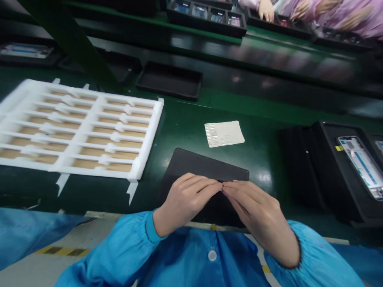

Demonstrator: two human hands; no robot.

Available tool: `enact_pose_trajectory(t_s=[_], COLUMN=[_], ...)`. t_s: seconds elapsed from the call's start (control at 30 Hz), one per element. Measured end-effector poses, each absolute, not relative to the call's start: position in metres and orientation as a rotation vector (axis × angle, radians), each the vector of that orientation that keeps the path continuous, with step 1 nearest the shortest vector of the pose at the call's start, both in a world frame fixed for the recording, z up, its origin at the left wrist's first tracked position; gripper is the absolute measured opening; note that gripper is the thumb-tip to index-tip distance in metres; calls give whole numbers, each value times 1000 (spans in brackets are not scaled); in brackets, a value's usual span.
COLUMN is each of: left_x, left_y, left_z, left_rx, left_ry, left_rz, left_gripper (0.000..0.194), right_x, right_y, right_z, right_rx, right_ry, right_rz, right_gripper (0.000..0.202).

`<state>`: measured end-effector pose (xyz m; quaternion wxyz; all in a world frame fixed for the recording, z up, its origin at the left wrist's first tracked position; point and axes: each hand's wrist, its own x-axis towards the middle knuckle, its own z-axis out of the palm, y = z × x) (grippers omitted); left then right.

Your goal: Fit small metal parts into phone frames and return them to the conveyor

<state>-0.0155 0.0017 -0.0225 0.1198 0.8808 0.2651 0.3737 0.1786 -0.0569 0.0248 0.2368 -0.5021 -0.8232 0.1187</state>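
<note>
Over a black mat at the front of the green bench, my left hand and my right hand meet fingertip to fingertip. Both are closed in a pinch. A tiny light spot shows between the fingertips, but what they hold is too small and covered to name. Just beyond the mat lies a pale sheet with rows of small shiny strips along its left side.
A white foam tray with slots stands at left. At right, stacked black trays carry a phone frame. Behind are a black tray, a slanting green post and co-workers' hands over parts trays.
</note>
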Motion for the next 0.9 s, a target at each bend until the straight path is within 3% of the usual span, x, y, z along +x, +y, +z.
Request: enact_pose_trajectory(t_s=[0.53,0.9], left_x=[-13,-14], left_y=[6,9], left_z=[-19,-17], left_rx=[2589,2607], left_ry=[793,798], left_rz=[1055,980], left_gripper=[14,20], right_x=[187,183], right_y=[-66,-59], right_z=[-16,3], right_rx=[-1178,-1296], right_ry=[-2204,-1678], right_rz=[12,300], right_gripper=[51,33])
